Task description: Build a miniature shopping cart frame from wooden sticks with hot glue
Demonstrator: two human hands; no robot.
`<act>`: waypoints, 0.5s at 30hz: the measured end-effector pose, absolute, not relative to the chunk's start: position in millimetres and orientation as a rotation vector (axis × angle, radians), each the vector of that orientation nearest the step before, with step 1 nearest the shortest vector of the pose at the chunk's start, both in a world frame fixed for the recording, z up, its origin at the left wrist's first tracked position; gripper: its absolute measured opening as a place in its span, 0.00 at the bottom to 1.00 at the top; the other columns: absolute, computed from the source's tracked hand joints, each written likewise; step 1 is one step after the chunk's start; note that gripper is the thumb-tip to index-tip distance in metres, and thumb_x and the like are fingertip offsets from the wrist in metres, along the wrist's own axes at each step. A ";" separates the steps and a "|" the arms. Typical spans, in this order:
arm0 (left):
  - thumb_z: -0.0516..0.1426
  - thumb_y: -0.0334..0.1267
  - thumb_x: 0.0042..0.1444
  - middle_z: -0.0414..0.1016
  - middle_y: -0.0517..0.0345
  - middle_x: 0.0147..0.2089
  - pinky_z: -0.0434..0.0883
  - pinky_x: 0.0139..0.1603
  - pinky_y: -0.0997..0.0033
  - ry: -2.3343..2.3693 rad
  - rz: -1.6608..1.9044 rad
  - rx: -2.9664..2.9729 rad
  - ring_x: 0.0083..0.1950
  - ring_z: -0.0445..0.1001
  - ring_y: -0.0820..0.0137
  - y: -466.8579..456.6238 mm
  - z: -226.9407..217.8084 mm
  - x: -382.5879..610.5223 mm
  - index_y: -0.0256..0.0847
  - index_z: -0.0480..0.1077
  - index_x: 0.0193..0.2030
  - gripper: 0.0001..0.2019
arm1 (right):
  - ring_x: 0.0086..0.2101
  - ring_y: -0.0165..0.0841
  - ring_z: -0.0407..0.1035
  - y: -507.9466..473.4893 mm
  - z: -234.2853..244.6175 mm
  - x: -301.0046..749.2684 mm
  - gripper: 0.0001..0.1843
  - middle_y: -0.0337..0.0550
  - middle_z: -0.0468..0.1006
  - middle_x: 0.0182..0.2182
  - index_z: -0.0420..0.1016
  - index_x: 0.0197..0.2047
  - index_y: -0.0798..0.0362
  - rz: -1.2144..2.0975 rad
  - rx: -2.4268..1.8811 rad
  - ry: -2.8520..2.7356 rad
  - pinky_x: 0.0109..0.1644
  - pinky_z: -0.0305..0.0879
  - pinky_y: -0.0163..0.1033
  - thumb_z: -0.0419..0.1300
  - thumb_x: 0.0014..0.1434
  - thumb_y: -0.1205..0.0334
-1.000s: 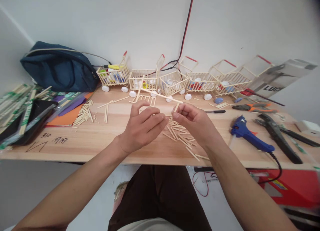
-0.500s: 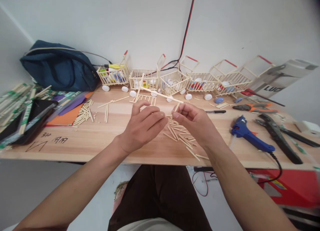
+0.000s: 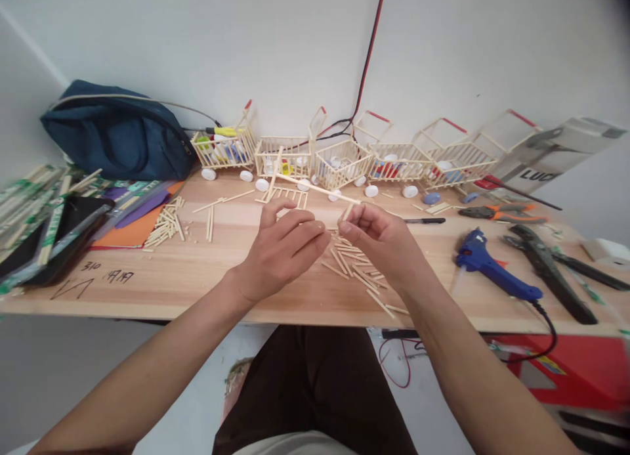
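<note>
A frame of thin wooden sticks (image 3: pixel 317 186) is held up over the table, one long stick joined to shorter ones near its ends. My right hand (image 3: pixel 378 235) pinches the short stick at the frame's right end between thumb and fingers. My left hand (image 3: pixel 288 245) is curled at the frame's left end, where an upright stick (image 3: pixel 275 169) runs down behind the index finger; its thumb is hidden. Beneath the hands lie loose cut sticks (image 3: pixel 361 268). A ladder-like stick panel (image 3: pixel 290 197) rests on the table just behind my left hand.
Several small stick carts (image 3: pixel 342 166) with white or blue wheels line the wall. A blue glue gun (image 3: pixel 495 264), cutters (image 3: pixel 551 274) and orange-handled pliers (image 3: pixel 502 212) lie right. Left are a blue bag (image 3: pixel 118 133), bundled sticks (image 3: pixel 29 199) and a stick pile (image 3: pixel 165 224).
Both hands and the stick frame keep almost the same place and grip. The view has shifted very slightly.
</note>
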State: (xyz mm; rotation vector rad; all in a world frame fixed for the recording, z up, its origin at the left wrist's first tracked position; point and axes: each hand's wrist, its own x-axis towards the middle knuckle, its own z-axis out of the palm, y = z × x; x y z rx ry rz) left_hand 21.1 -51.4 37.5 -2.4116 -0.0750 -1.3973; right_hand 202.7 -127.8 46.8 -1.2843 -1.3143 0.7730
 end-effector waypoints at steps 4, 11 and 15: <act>0.59 0.28 0.61 0.80 0.61 0.36 0.67 0.52 0.58 -0.090 -1.390 -2.401 0.40 0.75 0.71 -51.1 37.6 21.4 0.41 0.70 0.40 0.05 | 0.29 0.29 0.63 -127.6 45.0 202.3 0.18 0.37 0.69 0.27 0.67 0.30 0.50 0.773 -1.295 -1.302 0.33 0.60 0.37 0.66 0.54 0.46; 0.58 0.28 0.62 0.80 0.62 0.37 0.67 0.54 0.58 -0.105 -1.376 -2.409 0.41 0.75 0.72 -49.9 36.2 21.7 0.42 0.69 0.40 0.05 | 0.27 0.28 0.61 -124.5 42.1 201.9 0.17 0.35 0.68 0.26 0.67 0.30 0.50 0.799 -1.277 -1.278 0.33 0.58 0.37 0.67 0.53 0.48; 0.59 0.28 0.61 0.80 0.60 0.36 0.66 0.53 0.58 -0.096 -1.368 -2.404 0.40 0.75 0.71 -49.0 35.9 21.8 0.40 0.69 0.41 0.04 | 0.27 0.28 0.60 -121.3 38.9 203.9 0.16 0.34 0.67 0.25 0.67 0.30 0.51 0.822 -1.246 -1.279 0.33 0.57 0.37 0.68 0.53 0.51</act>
